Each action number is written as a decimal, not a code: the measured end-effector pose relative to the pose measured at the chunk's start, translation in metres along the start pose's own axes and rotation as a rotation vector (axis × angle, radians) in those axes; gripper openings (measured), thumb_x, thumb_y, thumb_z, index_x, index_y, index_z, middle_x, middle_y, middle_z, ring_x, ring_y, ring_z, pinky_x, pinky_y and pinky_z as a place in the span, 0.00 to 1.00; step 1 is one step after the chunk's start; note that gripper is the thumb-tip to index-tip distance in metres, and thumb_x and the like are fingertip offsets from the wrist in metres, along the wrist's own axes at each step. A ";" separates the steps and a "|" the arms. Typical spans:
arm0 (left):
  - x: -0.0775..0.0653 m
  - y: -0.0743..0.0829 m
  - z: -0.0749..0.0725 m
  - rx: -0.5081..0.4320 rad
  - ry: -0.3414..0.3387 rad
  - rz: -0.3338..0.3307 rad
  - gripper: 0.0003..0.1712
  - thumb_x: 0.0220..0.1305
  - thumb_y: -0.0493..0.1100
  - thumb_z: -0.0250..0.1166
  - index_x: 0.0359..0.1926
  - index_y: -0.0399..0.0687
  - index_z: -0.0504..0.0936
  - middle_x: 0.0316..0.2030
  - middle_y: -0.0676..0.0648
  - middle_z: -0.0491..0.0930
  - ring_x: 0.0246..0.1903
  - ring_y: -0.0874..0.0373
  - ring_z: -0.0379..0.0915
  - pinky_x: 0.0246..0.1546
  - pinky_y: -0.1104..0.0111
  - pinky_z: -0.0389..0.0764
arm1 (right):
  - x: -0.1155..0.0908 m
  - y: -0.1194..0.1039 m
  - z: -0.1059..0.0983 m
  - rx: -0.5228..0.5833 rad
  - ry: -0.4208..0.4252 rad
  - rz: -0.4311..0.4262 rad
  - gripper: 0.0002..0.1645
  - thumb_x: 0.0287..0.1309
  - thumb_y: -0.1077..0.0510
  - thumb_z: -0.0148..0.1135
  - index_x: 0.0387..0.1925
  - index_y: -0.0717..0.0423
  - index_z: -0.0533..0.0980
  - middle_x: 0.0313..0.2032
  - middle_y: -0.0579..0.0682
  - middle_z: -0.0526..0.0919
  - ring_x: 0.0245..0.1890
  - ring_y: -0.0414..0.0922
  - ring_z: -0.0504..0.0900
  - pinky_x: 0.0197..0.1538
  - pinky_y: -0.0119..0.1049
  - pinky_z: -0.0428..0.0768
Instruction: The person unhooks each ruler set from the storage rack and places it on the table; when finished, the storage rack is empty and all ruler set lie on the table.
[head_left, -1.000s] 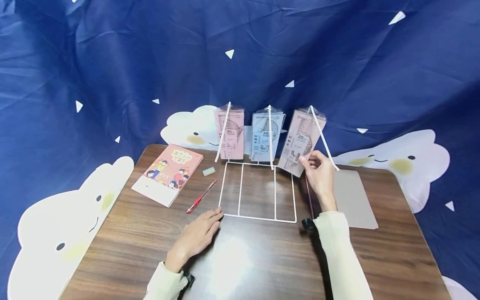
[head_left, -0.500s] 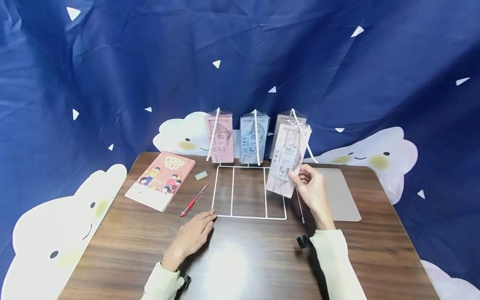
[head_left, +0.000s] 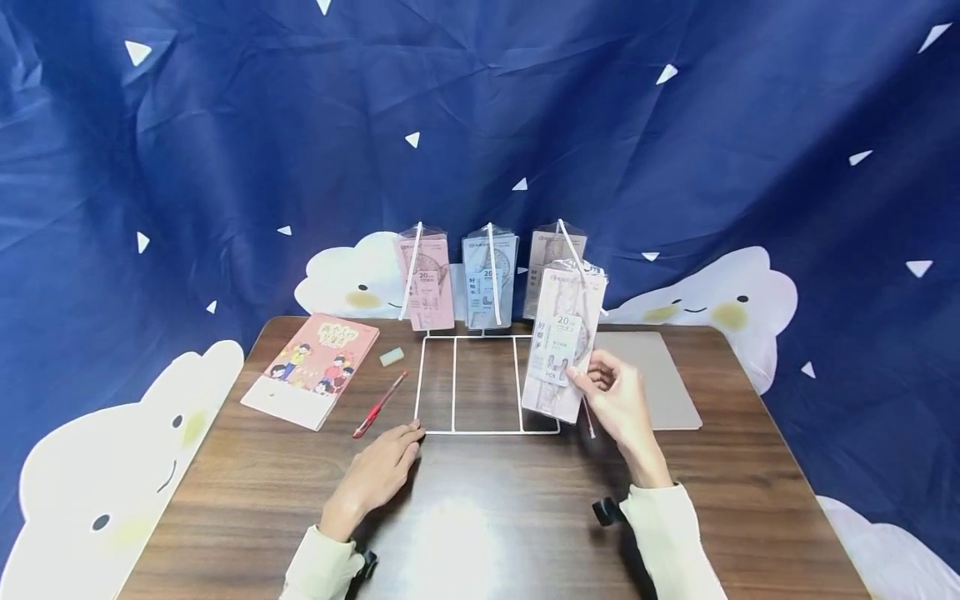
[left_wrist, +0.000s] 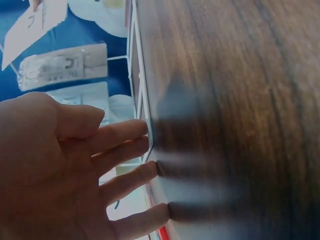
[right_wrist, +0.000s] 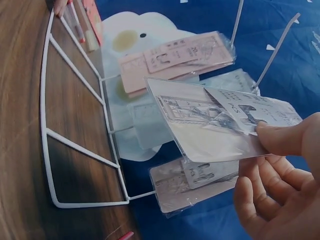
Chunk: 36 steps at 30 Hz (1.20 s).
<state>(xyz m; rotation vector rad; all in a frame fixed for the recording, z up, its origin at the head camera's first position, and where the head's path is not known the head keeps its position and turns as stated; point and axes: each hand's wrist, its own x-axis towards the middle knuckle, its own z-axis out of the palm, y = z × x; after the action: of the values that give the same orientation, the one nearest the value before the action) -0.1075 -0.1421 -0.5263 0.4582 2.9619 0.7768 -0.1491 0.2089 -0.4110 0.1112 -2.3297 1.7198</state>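
The pale ruler pack (head_left: 555, 333) has just come forward from the back of the wire rack (head_left: 493, 432): a second ago it hung further up the right hook (head_left: 569, 242), and now it stands tilted in the air over the right part of the rack's base, nearer the person. The right hand (head_left: 618, 408) has it in a pinching grip, thumb on its face near the lower right edge. A second pack (head_left: 543, 248) hangs behind it at the rear of the rack, with the blue pack (head_left: 505, 292) and the pink pack (head_left: 435, 292) hanging further left along the rack. Whether the held pack has fully cleared the hook I cannot tell, so the unhooking looks nearly done rather than surely finished. The left hand (head_left: 378, 464) pinches nothing; its fingers reach out straight, their tips at the rack's near left corner on the worktop (head_left: 540, 542), probably to steady the rack against the pull
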 end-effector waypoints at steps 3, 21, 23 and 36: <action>-0.002 0.002 0.002 0.001 -0.008 0.004 0.20 0.73 0.46 0.50 0.61 0.48 0.76 0.65 0.49 0.69 0.65 0.49 0.63 0.60 0.47 0.67 | -0.011 -0.002 -0.003 -0.001 0.003 0.014 0.08 0.54 0.67 0.67 0.35 0.70 0.78 0.28 0.64 0.81 0.26 0.43 0.78 0.28 0.24 0.76; -0.008 0.001 0.000 0.018 -0.043 -0.041 0.22 0.74 0.48 0.47 0.64 0.51 0.73 0.66 0.50 0.67 0.66 0.49 0.60 0.60 0.43 0.65 | -0.067 -0.020 -0.024 -0.054 -0.042 0.022 0.05 0.55 0.66 0.66 0.34 0.63 0.79 0.27 0.57 0.81 0.27 0.48 0.78 0.30 0.31 0.78; -0.008 0.000 0.000 0.017 -0.043 -0.036 0.22 0.74 0.48 0.47 0.64 0.50 0.73 0.66 0.50 0.67 0.66 0.48 0.60 0.60 0.43 0.65 | -0.073 -0.023 -0.025 -0.052 -0.040 0.025 0.05 0.55 0.66 0.66 0.34 0.63 0.79 0.27 0.57 0.81 0.27 0.48 0.78 0.30 0.31 0.77; -0.002 0.004 -0.002 0.004 -0.041 -0.021 0.22 0.74 0.48 0.47 0.63 0.50 0.74 0.66 0.48 0.68 0.66 0.47 0.61 0.61 0.45 0.65 | -0.092 -0.013 -0.037 -0.002 -0.028 0.032 0.06 0.55 0.60 0.69 0.34 0.58 0.79 0.27 0.53 0.80 0.28 0.44 0.77 0.32 0.30 0.76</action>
<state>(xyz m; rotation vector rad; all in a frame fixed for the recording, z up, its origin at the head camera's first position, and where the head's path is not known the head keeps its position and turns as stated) -0.1046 -0.1407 -0.5224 0.4366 2.9267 0.7500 -0.0514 0.2329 -0.4107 0.0991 -2.3649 1.7422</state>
